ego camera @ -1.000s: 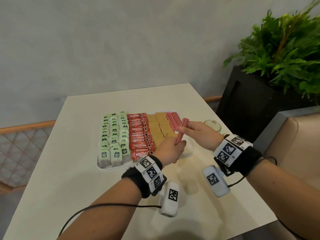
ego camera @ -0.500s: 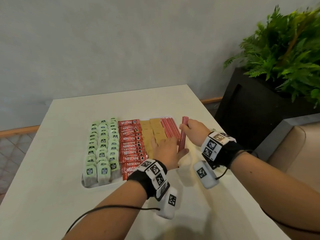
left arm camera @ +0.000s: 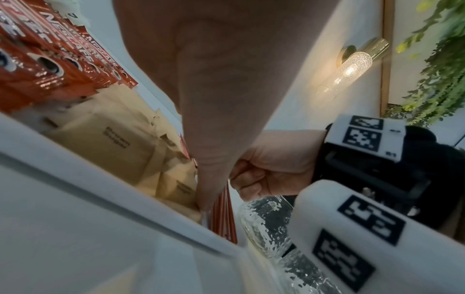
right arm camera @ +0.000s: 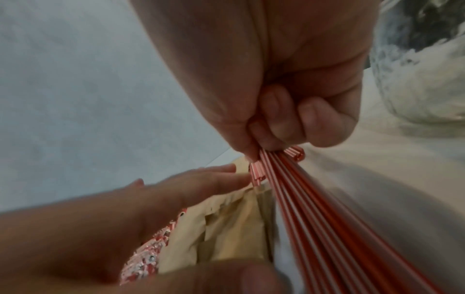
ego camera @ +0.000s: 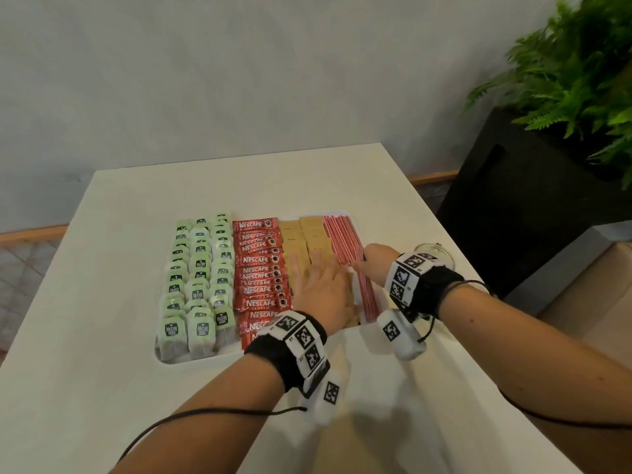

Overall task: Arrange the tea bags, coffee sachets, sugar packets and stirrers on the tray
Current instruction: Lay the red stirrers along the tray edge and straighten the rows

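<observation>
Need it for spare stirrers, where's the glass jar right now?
In the head view, the glass jar stands on the table's right side, just behind the right hand.

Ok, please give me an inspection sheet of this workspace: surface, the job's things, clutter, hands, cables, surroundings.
Surface: white table, bearing a white tray.
Job's things: on the tray, from left, green tea bags, red coffee sachets, brown sugar packets, red-and-white striped stirrers.
Clutter: textured glass jar beside the tray, behind the right wrist.
Hands: left hand flat on the sugar packets, fingers straight; right hand pinches a bundle of stirrers at the tray's right edge.
Cables: black cable along the left forearm, another from the right wristband.
Surroundings: grey wall, fern in a black planter, wall lamp.
</observation>
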